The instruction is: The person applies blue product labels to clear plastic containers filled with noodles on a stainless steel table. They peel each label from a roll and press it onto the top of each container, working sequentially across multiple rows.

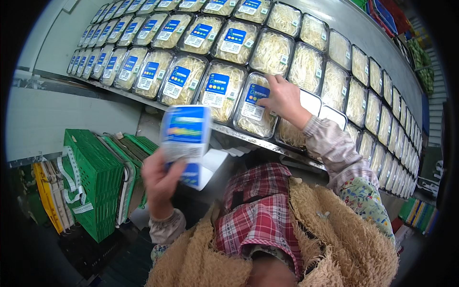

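Observation:
My left hand (163, 179) holds a strip of blue-and-white printed labels (186, 132), blurred at its upper end, with white backing folded beside it. My right hand (285, 98) rests with bent fingers on the top of a clear-covered black tray of bean sprouts (251, 125) in the front row. Thumb and fingertips touch at the right side of the blue-and-white label (255, 102) on that tray. Trays to the left bear such labels; an unlabelled tray of sprouts (272, 50) and others to the right show only a small square sticker each.
The trays stand in rows on a metal table (265, 141), whose front edge runs before me. Stacked green plastic crates (93, 179) stand at lower left, a white printed strip hanging over them, beside a yellow crate (46, 195). More crates (417, 215) are at lower right.

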### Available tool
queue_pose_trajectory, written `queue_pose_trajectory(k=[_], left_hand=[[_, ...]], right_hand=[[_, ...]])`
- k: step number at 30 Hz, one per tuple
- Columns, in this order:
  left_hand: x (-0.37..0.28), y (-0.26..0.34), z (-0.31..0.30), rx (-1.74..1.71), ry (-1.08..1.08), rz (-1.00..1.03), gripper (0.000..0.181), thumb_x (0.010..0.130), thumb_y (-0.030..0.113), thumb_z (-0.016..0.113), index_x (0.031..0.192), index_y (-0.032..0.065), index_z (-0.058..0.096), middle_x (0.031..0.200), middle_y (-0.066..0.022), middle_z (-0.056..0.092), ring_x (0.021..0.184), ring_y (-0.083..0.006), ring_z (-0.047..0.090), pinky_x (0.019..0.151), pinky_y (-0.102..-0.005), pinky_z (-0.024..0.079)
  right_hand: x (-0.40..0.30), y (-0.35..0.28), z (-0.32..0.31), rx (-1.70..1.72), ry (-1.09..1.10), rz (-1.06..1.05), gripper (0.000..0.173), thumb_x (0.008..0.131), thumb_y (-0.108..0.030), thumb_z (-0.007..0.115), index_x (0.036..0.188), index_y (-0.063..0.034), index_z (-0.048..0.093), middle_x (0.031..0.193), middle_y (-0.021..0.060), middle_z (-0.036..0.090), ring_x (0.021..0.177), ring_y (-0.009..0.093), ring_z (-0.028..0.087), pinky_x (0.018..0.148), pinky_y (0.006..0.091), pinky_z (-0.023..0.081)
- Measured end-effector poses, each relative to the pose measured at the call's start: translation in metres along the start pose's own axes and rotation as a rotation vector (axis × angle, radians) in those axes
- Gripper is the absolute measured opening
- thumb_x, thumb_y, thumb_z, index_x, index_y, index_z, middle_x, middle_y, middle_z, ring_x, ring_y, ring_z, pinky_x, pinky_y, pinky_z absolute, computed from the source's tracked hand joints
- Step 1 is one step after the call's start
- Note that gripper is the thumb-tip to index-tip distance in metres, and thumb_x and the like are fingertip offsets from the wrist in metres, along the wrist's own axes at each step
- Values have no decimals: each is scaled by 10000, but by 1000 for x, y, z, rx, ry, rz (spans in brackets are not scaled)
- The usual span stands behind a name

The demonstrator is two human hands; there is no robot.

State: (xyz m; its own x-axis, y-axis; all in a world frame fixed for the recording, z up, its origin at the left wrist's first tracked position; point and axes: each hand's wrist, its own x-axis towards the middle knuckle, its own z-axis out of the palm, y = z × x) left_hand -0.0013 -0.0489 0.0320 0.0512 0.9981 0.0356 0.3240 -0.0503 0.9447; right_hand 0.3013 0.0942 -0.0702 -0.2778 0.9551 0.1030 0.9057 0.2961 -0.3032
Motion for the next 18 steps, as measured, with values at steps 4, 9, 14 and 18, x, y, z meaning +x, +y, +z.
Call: queue_pose_trajectory(k=[4, 9, 14, 18], left_hand=[[14, -38, 53, 64, -250, -38, 186, 874, 81, 650, 1028, -20, 638, 779, -93, 628, 680, -132, 596, 615, -279, 476], [27, -41, 67, 175, -313, 80, 171, 826, 92, 689, 932, -17, 610, 993, -139, 611, 841, -242, 629, 729, -330, 499], [46, -38, 94, 20, -365, 8, 189, 752, 93, 733, 827, -26, 607, 1327, -232, 493, 1161, -387, 522, 948, -417, 439], [70, -27, 104, 312, -24, 487, 203, 704, 49, 742, 821, -32, 598, 1247, -206, 560, 1167, -398, 523, 966, -454, 419]], right_hand=[[-14, -24, -36, 1034, -513, -22, 436, 817, -292, 776, 1082, 31, 651, 885, 79, 685, 815, 144, 629, 726, 292, 515], [-31, -34, -35, 1331, -592, 114, 271, 843, -119, 743, 1055, 23, 651, 801, 27, 641, 752, 81, 588, 694, 247, 495], [-41, -38, -42, 1009, -447, -80, 236, 811, -108, 748, 1006, 5, 676, 840, 128, 679, 755, 196, 640, 696, 338, 504], [-35, -30, -57, 903, -329, -64, 231, 805, -138, 751, 989, -13, 690, 814, 187, 676, 713, 286, 671, 662, 345, 517]])
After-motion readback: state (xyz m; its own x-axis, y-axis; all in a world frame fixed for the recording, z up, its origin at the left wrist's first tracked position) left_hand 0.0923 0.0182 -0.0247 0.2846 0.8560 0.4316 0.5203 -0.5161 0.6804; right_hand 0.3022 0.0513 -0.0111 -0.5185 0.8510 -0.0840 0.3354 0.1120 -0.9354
